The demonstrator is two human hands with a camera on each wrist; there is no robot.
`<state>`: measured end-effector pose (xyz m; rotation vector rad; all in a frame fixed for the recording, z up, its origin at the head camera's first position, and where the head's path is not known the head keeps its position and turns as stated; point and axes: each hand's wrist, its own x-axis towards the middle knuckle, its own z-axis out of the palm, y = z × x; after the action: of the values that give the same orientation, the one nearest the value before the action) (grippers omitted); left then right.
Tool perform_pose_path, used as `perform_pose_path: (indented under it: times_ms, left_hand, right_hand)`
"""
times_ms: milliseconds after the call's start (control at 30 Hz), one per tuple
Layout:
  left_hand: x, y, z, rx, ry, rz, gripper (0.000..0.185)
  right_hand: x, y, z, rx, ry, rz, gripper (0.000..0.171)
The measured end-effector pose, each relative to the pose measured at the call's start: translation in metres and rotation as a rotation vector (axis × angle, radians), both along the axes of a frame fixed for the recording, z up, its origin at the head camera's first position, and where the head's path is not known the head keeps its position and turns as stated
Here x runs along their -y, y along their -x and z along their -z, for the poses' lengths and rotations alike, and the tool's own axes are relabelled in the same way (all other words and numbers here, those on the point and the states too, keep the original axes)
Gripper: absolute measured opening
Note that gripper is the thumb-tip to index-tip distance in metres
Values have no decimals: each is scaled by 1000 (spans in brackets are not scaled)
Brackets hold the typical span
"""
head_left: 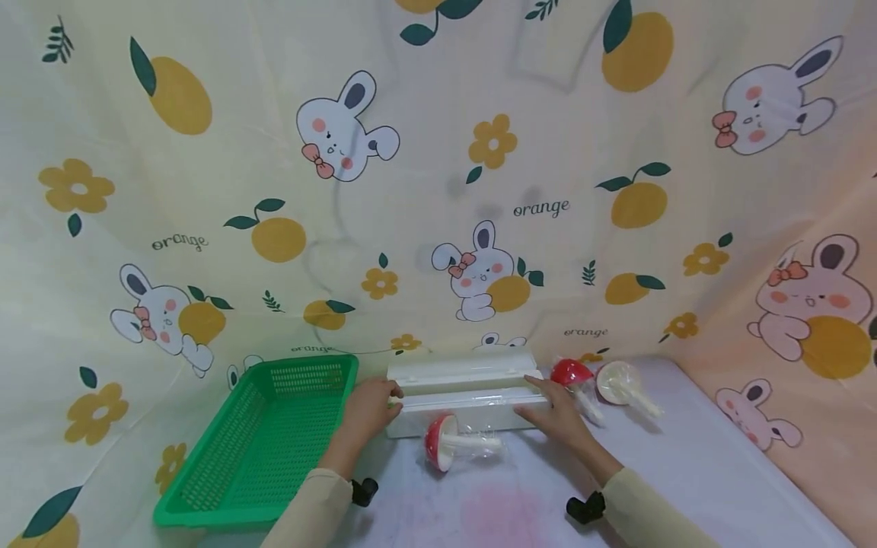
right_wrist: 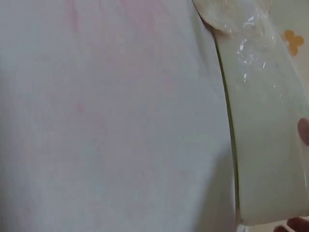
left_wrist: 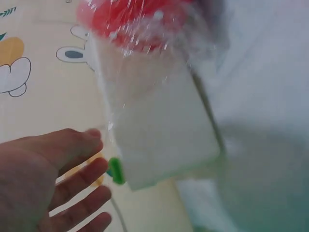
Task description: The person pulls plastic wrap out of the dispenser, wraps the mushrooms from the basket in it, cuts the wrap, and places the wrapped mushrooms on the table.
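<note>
A long white cling film dispenser stands on the table with its lid raised at the back. My left hand is at its left end; the left wrist view shows the thumb and fingers extended beside a small green piece on the dispenser's edge. At the right end, my right hand spreads thumb and forefinger across the opening, and only some fingertips show in the right wrist view. A red-and-white toy mushroom in clear film lies right before the dispenser.
To the left is a green plastic basket with perforated sides. Two more mushrooms lie at the back right: a red-capped one and one with its pale underside showing. A patterned cloth hangs behind the table.
</note>
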<state>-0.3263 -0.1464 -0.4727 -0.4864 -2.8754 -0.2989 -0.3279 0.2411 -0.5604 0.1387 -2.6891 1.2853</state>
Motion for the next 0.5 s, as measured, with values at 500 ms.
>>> perform_pose_path:
  times_ms: [500]
  left_hand:
    - [-15,-15,32,-187,-39,-57,18]
  right_hand:
    - [10,-12,3,-431,-54,-40,38]
